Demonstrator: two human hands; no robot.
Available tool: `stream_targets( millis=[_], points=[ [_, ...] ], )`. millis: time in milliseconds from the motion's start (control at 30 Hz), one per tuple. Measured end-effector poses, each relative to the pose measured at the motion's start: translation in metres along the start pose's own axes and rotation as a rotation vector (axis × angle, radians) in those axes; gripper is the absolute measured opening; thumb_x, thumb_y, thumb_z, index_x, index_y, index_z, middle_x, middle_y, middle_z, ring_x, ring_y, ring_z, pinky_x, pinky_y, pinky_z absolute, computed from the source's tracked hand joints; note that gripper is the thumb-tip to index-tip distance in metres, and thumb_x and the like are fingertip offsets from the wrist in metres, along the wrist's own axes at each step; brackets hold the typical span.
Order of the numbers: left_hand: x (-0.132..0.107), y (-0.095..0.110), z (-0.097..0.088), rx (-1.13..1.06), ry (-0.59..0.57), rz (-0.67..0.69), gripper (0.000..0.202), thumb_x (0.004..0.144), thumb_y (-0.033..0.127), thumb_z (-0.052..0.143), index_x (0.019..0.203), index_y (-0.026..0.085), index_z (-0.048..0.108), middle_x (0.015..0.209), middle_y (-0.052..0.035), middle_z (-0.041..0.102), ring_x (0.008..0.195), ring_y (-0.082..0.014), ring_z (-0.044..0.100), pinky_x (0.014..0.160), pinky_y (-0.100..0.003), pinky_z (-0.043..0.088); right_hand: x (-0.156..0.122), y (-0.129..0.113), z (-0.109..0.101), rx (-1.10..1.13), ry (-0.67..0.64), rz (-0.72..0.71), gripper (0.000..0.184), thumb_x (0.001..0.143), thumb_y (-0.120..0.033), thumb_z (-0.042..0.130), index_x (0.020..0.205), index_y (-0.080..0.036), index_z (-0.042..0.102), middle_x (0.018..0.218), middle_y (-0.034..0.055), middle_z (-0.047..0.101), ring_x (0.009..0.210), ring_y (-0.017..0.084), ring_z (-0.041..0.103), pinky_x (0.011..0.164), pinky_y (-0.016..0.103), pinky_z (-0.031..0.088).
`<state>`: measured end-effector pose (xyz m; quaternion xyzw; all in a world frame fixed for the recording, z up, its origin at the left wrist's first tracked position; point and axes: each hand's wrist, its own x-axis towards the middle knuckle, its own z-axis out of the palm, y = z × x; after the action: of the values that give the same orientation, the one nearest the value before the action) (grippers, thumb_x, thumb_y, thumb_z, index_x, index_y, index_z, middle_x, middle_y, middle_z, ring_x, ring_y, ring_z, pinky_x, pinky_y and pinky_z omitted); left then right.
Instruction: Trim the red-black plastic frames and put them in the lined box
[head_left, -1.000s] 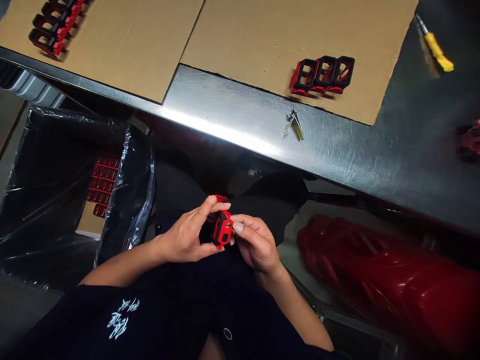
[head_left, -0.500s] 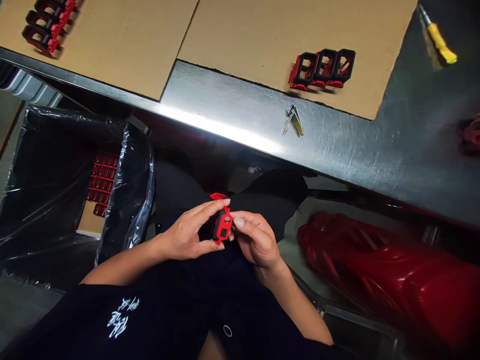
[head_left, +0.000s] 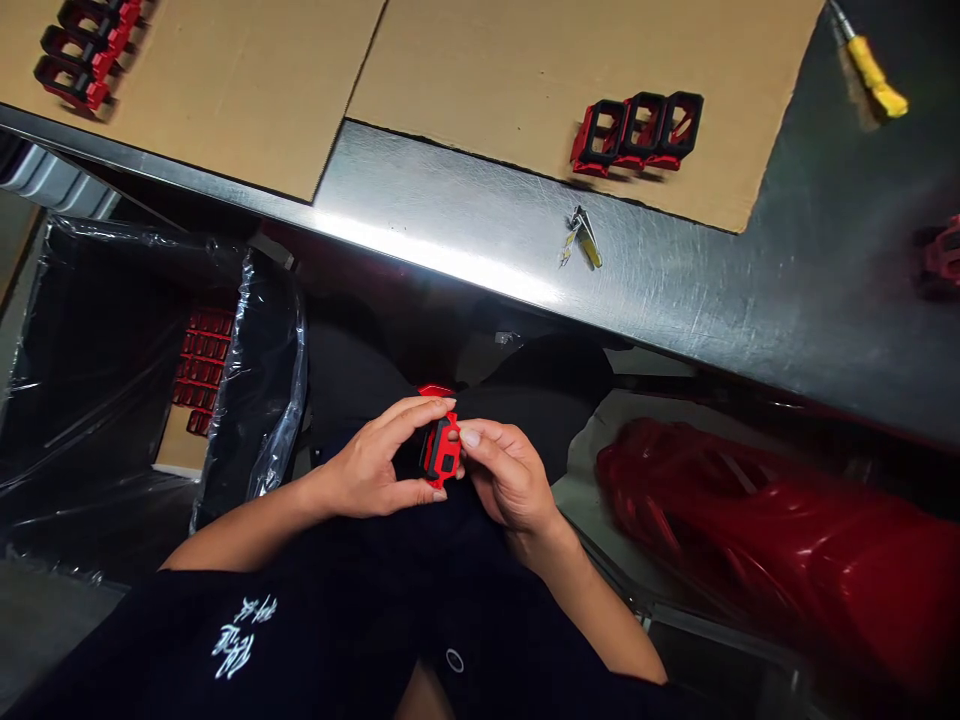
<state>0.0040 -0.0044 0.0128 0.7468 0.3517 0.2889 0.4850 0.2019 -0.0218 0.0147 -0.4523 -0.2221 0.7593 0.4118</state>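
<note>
A brushed steel counter (head_left: 465, 220) is seen from above, its far part covered with sheets of cardboard (head_left: 225, 90). Below the counter's near edge, over the lap, a small red-and-black plastic part (head_left: 441, 450) is held between both hands. It is pinched by the left hand (head_left: 371, 470), whose fingers (head_left: 420, 410) are curled over its top while the thumb is set beneath it. It is gripped from the other side by the right hand (head_left: 506, 475), with the thumb pressed against its right face. A second red piece (head_left: 436, 391) is partly seen just behind the left fingertips; whether it is touched cannot be told.

A black shirt with white print (head_left: 240, 635) fills the lower edge. To the left, a box lined with black plastic film (head_left: 105, 350) is seen, with rows of red parts (head_left: 206, 365) laid inside. To the right, a glossy red plastic bag (head_left: 772, 540) is lying low beside the lap.

On the counter, a small metal tool with a yellow strip (head_left: 579, 240), possibly a clipper, is laid near the edge. Just beyond it, on the cardboard, three red-and-black frames (head_left: 639, 130) are stood in a row, touching. More such frames (head_left: 79, 50) are lined up at the far left, and a yellow-handled screwdriver (head_left: 870, 65) is laid at the far right.
</note>
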Motion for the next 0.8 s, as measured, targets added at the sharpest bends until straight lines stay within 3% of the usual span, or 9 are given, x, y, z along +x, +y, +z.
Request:
stream_targets(
  millis=[200, 367, 600, 800],
  points=[
    [0.0013, -0.0075, 0.0022, -0.094, 0.004, 0.007, 0.088, 0.08, 0.032, 0.085, 0.154, 0.027, 0.039, 0.15, -0.0174, 0.057, 0.139, -0.0323, 0.058, 0.114, -0.053, 0.051, -0.0033, 0.006, -0.0067, -0.142, -0.019, -0.088, 0.028, 0.089, -0.049, 0.075, 0.082, -0.022, 0.082, 0.068, 0.0013, 0.071, 0.059, 0.013, 0.056, 0.059, 0.027, 0.047],
    [0.0019, -0.0075, 0.0024, -0.087, 0.007, 0.026, 0.086, 0.081, 0.029, 0.083, 0.154, 0.027, 0.038, 0.149, -0.0176, 0.058, 0.137, -0.0314, 0.059, 0.113, -0.053, 0.052, -0.003, 0.0046, -0.0082, -0.161, -0.023, -0.102, 0.026, 0.09, -0.048, 0.075, 0.089, -0.024, 0.083, 0.07, 0.0013, 0.071, 0.06, 0.014, 0.056, 0.061, 0.029, 0.048],
    [0.0052, -0.0055, 0.0024, 0.028, 0.031, 0.121, 0.083, 0.085, 0.019, 0.077, 0.156, 0.026, 0.034, 0.148, -0.0208, 0.055, 0.139, -0.0321, 0.056, 0.11, -0.057, 0.054, -0.0007, 0.0029, -0.0084, -0.131, -0.029, -0.098, 0.03, 0.088, -0.05, 0.075, 0.079, -0.022, 0.078, 0.069, 0.0008, 0.068, 0.06, 0.014, 0.055, 0.061, 0.029, 0.048],
    [0.0064, -0.003, 0.0037, 0.092, 0.025, 0.154, 0.082, 0.087, 0.019, 0.074, 0.157, 0.026, 0.032, 0.145, -0.0216, 0.055, 0.136, -0.0326, 0.058, 0.105, -0.057, 0.058, 0.0005, 0.0016, -0.0085, -0.113, -0.029, -0.103, 0.033, 0.088, -0.049, 0.075, 0.071, -0.021, 0.074, 0.066, 0.0, 0.066, 0.059, 0.013, 0.054, 0.061, 0.028, 0.047]
  ],
)
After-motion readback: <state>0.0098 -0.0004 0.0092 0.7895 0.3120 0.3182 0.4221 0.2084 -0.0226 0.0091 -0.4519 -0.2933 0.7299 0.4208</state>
